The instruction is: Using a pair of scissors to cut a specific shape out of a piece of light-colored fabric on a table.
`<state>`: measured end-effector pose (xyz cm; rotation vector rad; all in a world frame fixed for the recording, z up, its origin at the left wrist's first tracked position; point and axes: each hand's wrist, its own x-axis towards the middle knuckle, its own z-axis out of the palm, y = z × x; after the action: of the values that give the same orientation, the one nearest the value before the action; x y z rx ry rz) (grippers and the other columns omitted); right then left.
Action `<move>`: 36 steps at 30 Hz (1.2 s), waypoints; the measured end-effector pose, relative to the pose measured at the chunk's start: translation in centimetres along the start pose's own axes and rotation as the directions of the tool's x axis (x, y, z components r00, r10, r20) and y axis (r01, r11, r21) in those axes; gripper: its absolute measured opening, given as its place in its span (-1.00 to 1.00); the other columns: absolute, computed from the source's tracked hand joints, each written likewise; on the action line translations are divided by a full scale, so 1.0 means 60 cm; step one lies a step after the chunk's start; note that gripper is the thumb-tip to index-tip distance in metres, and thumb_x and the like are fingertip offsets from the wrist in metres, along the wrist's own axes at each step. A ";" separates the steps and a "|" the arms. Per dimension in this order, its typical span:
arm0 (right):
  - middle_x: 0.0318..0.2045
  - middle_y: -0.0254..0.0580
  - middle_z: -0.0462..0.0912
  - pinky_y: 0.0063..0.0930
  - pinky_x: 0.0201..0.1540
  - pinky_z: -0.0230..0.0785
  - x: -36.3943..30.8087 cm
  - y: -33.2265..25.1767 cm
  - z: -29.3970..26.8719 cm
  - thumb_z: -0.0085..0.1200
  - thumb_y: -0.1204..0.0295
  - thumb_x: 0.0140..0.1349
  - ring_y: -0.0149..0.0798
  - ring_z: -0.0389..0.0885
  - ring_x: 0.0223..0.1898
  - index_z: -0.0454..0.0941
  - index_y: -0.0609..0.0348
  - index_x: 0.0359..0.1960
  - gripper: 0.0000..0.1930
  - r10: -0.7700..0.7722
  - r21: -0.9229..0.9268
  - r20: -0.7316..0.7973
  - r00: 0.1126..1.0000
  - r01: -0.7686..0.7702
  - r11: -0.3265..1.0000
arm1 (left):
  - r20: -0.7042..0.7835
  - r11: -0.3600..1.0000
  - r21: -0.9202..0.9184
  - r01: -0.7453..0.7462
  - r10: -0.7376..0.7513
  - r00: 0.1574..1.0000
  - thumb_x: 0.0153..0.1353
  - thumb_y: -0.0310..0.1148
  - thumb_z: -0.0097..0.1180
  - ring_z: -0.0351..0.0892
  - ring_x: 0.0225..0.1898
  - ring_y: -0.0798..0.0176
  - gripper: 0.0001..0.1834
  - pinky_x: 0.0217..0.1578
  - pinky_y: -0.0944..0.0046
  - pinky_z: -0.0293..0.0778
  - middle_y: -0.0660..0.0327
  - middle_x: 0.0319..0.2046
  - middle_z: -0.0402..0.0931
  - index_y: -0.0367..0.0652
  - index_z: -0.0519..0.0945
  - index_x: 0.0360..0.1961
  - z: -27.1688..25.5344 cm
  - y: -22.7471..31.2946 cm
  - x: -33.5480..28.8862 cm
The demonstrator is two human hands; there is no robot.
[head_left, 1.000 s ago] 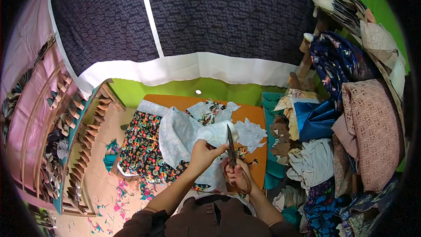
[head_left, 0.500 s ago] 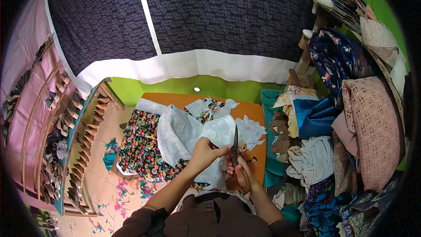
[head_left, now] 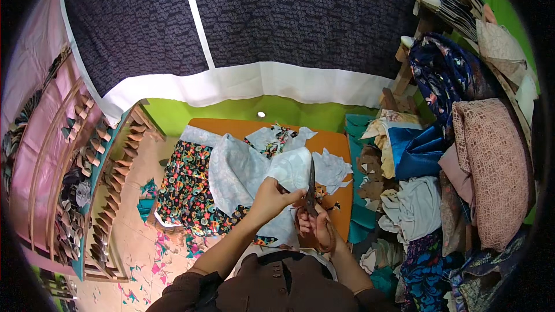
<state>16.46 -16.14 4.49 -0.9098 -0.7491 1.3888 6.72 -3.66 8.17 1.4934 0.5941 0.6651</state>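
My left hand (head_left: 275, 200) pinches the edge of a floral fabric (head_left: 185, 182), whose pale underside is folded up over much of it. In my right hand (head_left: 317, 226) is a pair of dark scissors (head_left: 311, 188), blades pointing away from me along the fabric's right edge beside my left fingertips. The blades look nearly together; whether they bite into the cloth I cannot tell. The black floral print hangs over the left side of the orange table (head_left: 330, 138). Pale cut scraps (head_left: 332, 172) lie just right of the scissors, and more printed scraps (head_left: 277, 140) lie beyond the fabric.
On the left stands a rack (head_left: 118, 182) with rows of shoe lasts. Folded and heaped cloths crowd the right side, among them a blue satin piece (head_left: 413, 153) and a pink lace one (head_left: 491, 173). Coloured snippets (head_left: 161, 251) litter the floor. A dark patterned curtain (head_left: 306, 17) hangs ahead.
The scissors' blades have shifted slightly and stand more upright against the fabric's edge. My right hand has turned a little with them; my left keeps its pinch.
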 end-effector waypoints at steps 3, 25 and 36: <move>-0.54 -0.51 0.10 -0.71 -0.53 0.00 0.002 0.004 0.004 -0.24 -0.32 -0.17 -0.58 0.04 -0.57 0.19 0.20 -0.10 -0.18 -0.011 0.036 -0.001 1.000 0.011 0.999 | -0.024 0.995 -0.098 0.031 -0.033 0.999 -0.15 -0.46 0.17 0.45 -0.46 0.45 -0.57 -0.47 0.46 0.37 0.23 -0.48 0.48 -0.36 0.36 -0.21 0.005 0.003 -0.005; -0.56 -0.54 0.11 -0.78 -0.61 -0.07 0.006 0.011 -0.001 -0.23 -0.28 -0.14 -0.62 -0.01 -0.64 0.23 0.18 -0.16 -0.26 -0.023 0.098 0.007 1.000 0.022 0.995 | 0.026 0.998 -0.018 0.066 -0.066 0.998 -0.18 -0.46 0.17 0.40 -0.48 0.46 -0.55 -0.48 0.46 0.34 0.24 -0.46 0.46 -0.35 0.36 -0.20 -0.003 0.005 -0.003; -0.59 -0.55 0.16 -0.81 -0.62 -0.06 0.008 -0.005 -0.004 -0.18 -0.18 -0.02 -0.67 0.07 -0.65 0.29 0.21 -0.21 -0.36 0.006 -0.081 -0.017 1.000 -0.007 0.997 | -0.104 0.995 -0.001 -0.103 0.103 0.989 -0.11 -0.42 0.14 0.42 -0.44 0.44 -0.58 -0.39 0.45 0.35 0.25 -0.45 0.46 -0.35 0.36 -0.20 -0.005 0.000 0.000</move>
<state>16.86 -15.66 4.57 -0.9872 -0.7953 1.3626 6.51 -3.49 8.18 1.4976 0.5968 0.8284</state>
